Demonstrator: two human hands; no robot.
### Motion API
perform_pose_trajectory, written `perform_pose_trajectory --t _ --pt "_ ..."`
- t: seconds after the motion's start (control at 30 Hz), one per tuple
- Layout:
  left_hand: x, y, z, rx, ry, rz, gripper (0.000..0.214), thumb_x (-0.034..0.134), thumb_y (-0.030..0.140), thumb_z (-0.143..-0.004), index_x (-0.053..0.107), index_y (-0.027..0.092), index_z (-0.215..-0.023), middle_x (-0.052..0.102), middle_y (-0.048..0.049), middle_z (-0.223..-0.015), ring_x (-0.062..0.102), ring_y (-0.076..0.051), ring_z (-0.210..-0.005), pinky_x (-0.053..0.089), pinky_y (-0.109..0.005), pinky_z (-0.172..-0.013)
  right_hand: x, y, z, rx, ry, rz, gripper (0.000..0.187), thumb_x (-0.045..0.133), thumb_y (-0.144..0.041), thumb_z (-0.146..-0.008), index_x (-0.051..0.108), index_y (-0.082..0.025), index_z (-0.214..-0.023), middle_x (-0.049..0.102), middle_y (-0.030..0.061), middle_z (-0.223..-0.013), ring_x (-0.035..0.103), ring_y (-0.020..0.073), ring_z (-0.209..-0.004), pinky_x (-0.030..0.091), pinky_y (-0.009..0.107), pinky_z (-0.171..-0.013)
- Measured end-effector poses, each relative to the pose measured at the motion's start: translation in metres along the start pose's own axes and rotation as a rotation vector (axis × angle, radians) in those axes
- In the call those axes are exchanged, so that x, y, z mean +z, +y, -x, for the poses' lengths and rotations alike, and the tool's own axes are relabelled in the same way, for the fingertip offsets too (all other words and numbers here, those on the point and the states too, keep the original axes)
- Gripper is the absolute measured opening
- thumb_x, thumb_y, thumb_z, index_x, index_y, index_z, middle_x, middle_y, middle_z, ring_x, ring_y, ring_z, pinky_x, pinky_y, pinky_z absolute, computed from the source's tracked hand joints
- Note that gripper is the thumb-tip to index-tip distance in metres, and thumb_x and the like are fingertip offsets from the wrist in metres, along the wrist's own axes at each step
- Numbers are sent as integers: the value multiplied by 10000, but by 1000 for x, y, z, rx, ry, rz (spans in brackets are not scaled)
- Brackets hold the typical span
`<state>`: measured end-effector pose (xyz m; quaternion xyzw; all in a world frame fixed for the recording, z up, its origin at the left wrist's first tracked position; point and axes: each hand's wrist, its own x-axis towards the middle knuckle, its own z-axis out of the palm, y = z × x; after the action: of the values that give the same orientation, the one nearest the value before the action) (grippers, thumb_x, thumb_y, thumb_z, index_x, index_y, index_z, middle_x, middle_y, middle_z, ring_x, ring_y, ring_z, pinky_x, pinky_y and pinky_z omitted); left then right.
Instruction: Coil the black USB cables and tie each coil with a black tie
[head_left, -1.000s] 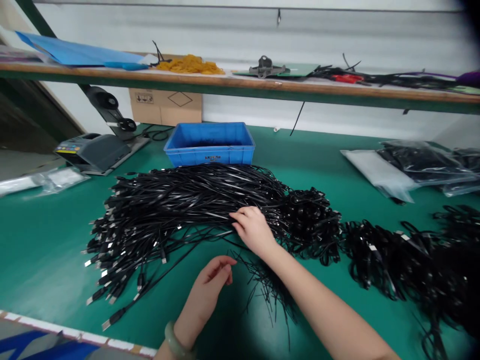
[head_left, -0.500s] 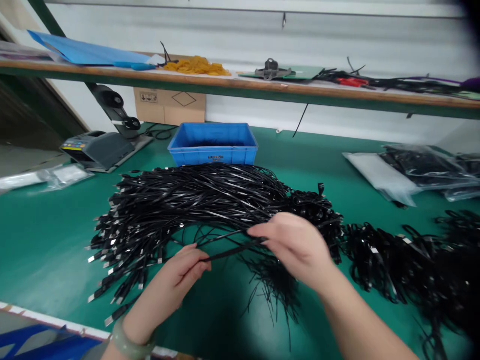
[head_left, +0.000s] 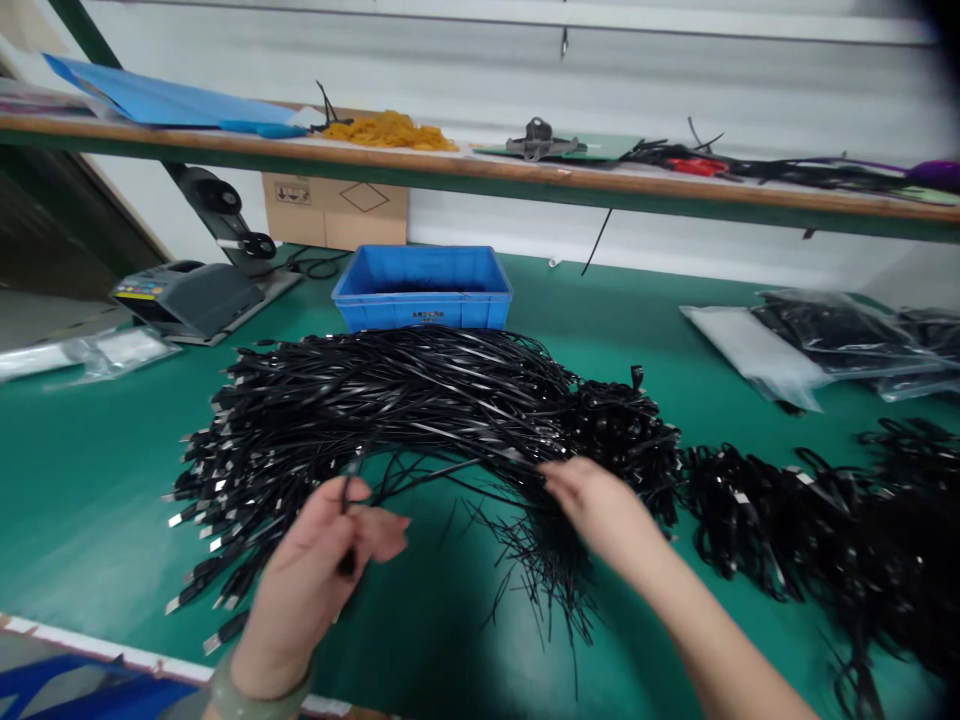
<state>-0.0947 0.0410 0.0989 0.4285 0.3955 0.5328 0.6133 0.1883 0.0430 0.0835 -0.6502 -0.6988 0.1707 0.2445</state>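
Note:
A wide pile of black USB cables [head_left: 405, 390] lies across the green table, metal plugs pointing left. In front of it my left hand [head_left: 326, 560] is turned palm up, its fingers curled around a black cable; dark bits of it show between thumb and fingers. My right hand [head_left: 592, 505] reaches to the pile's right end, thumb and fingertips pressed together. What is in that pinch, if anything, I cannot make out. Just under and left of the right hand is a loose bunch of thin black ties [head_left: 544, 570].
A blue bin [head_left: 424, 310] stands behind the pile. Coiled black cables [head_left: 757, 520] lie to the right, with plastic bags [head_left: 825, 335] farther back. A grey tape dispenser [head_left: 187, 298] sits back left. Above runs a loaded shelf [head_left: 465, 165].
The black strand stretched between both hands no longer spans them. My left hand moved left and turned palm up; my right hand moved slightly right and down, toward the ties.

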Motion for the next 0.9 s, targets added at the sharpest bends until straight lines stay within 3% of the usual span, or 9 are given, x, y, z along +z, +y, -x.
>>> perform_pose_trajectory --t 0.1,0.2,0.3,0.37,0.5,0.6,0.67,0.77,0.9 --pt "17 -16 -3 -138 -129 -398 195 604 374 -768 589 252 -920 699 -29 -899 592 -211 -902 410 -317 -838 20 -35 16 -146 -378 -190 273 534 -152 -789 681 -280 -980 683 28 -885 617 190 -811 467 281 -723" --pt "25 -25 0 -296 -365 -618 185 501 362 -833 615 226 -887 634 -2 -715 565 -157 -706 410 -251 -685 16 -51 17 -76 -405 -404 270 551 -173 -787 662 -293 -1002 661 -9 -840 593 153 -765 447 238 -668" --pt "22 -28 5 -493 -567 -457 234 519 397 -811 615 189 -859 496 44 -565 401 -88 -482 299 -201 -465 13 -46 10 68 -447 -581 255 559 -202 -784 649 -252 -1017 576 -35 -669 488 96 -559 366 200 -504" --pt "18 -29 6 -550 -658 -254 268 600 416 -748 613 167 -847 484 51 -558 335 -62 -441 273 -192 -443 18 -38 7 132 -597 -705 228 567 -263 -792 659 -216 -995 477 -57 -564 382 67 -464 297 185 -434" --pt "13 -37 1 -472 -529 21 296 615 451 -736 583 159 -770 350 106 -409 309 -59 -392 412 -259 -569 30 -29 10 259 -828 -1064 268 580 -391 -785 699 -155 -830 439 -48 -555 366 53 -451 306 174 -420" --pt "17 -45 -3 -477 -274 15 275 626 402 -749 530 164 -652 420 64 -492 429 -89 -510 422 -258 -620 33 -27 11 204 -771 -1315 224 725 -325 -660 712 -150 -799 555 10 -797 504 79 -658 400 182 -577" --pt "24 -51 -2 -549 -218 48 283 628 395 -749 523 160 -632 439 48 -552 445 -95 -560 429 -262 -637 34 -27 9 203 -668 -1440 234 791 -261 -572 715 -170 -774 584 26 -949 537 111 -821 413 187 -677" --pt "37 -60 5 -698 -291 153 302 620 458 -729 587 158 -739 375 67 -546 393 -85 -517 442 -280 -599 43 -30 4 260 -482 -1588 217 813 -229 -532 696 -183 -709 627 40 -1035 549 148 -948 414 222 -778" --pt "49 -67 14 -785 -396 135 397 674 504 -643 623 132 -771 422 49 -561 412 -88 -509 408 -255 -544 60 -35 1 293 -319 -1552 175 754 -266 -625 638 -183 -726 689 18 -786 613 132 -762 436 257 -756"
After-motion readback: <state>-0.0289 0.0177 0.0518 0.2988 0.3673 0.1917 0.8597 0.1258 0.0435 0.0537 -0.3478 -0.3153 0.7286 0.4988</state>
